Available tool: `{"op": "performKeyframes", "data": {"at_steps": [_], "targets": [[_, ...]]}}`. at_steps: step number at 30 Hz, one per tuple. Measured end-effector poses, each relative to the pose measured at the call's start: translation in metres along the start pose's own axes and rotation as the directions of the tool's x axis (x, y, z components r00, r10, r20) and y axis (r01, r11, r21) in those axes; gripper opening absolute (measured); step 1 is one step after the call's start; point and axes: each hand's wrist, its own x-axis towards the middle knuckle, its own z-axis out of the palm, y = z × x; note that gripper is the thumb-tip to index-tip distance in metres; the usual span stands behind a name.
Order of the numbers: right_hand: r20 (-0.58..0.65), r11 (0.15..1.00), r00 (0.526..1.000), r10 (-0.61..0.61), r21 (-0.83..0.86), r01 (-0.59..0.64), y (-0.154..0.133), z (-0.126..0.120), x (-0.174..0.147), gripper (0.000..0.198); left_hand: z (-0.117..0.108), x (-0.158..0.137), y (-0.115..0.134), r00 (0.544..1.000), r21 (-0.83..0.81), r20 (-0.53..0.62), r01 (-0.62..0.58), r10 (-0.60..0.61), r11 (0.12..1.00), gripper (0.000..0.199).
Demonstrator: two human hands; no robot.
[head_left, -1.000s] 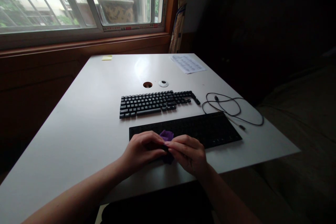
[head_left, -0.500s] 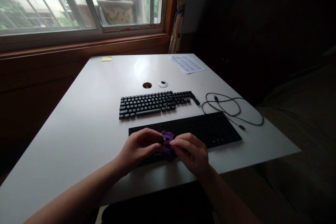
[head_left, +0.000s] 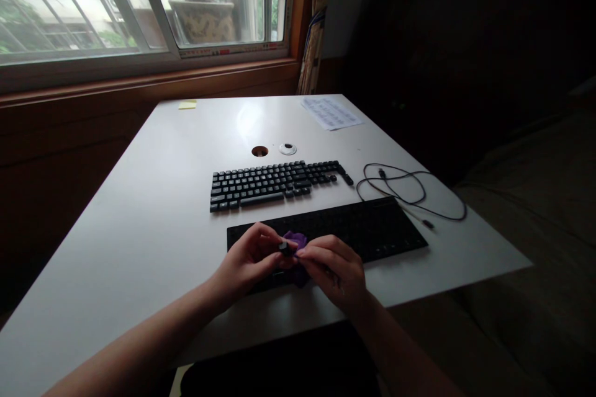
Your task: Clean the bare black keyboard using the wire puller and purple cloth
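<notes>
Between thumb and fingers, my left hand (head_left: 246,257) pinches a small black keycap (head_left: 284,248). My right hand (head_left: 336,270) is closed on a purple cloth (head_left: 298,239), which it presses against the keycap's right side. Part of the cloth hangs below the fingers. Both hands are over the front of a black keyboard base (head_left: 354,226) that lies on the table. Behind the base, loose black keycaps (head_left: 261,183) sit in rows laid out like a keyboard.
A black cable (head_left: 421,198) with a USB plug loops at the right of the white table (head_left: 125,211). Farther back are a round hole (head_left: 259,151), its white cover (head_left: 287,149), printed papers (head_left: 333,113) and a yellow sticky note (head_left: 187,104). A window stands behind.
The keycap has turned a little in my left fingers, and the cloth has shifted against it. The keyboard base and the rows of keycaps stay as they were.
</notes>
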Motion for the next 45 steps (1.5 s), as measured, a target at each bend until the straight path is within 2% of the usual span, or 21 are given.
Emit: {"op": "performKeyframes", "data": {"at_steps": [9, 16, 21, 25, 29, 34, 39, 45], "targets": [[0.018, 1.0, 1.0, -0.006, -0.028, 0.007, 0.0, 0.002, 0.0, 0.027, 0.001, 0.003, 0.0, 0.999, 0.016, 0.046, -0.003, 0.002, 1.0, 0.023], [0.051, 0.999, 0.998, -0.027, -0.046, 0.029, 0.001, 0.005, -0.001, 0.026, 0.002, 0.002, 0.003, 0.999, 0.151, 0.038, -0.024, 0.018, 0.988, 0.019], [0.061, 0.995, 0.996, -0.059, -0.073, 0.064, 0.002, 0.005, -0.002, 0.026, 0.004, 0.0, 0.008, 0.999, 0.276, -0.016, 0.042, -0.039, 0.96, 0.021], [0.037, 0.997, 0.999, -0.035, -0.071, 0.037, 0.0, 0.002, -0.002, 0.029, 0.003, 0.0, 0.007, 0.997, 0.182, -0.064, 0.064, -0.053, 0.981, 0.023], [-0.027, 0.997, 1.0, 0.0, -0.075, -0.002, -0.004, -0.002, -0.001, 0.03, 0.0, 0.001, 0.005, 0.997, 0.051, -0.042, 0.072, -0.07, 0.996, 0.022], [-0.065, 0.996, 0.998, 0.022, -0.081, -0.027, -0.007, -0.004, 0.001, 0.029, -0.001, 0.002, 0.006, 0.999, 0.074, -0.021, 0.044, -0.042, 0.996, 0.02], [-0.022, 0.997, 1.0, -0.008, -0.082, 0.006, -0.005, 0.001, 0.0, 0.028, 0.001, 0.004, 0.005, 1.0, 0.183, -0.011, 0.003, -0.001, 0.983, 0.019], [0.106, 0.988, 0.993, -0.049, -0.143, 0.064, 0.004, 0.004, -0.006, 0.032, 0.004, 0.005, 0.005, 0.999, 0.314, -0.041, -0.012, 0.026, 0.949, 0.018]]}}
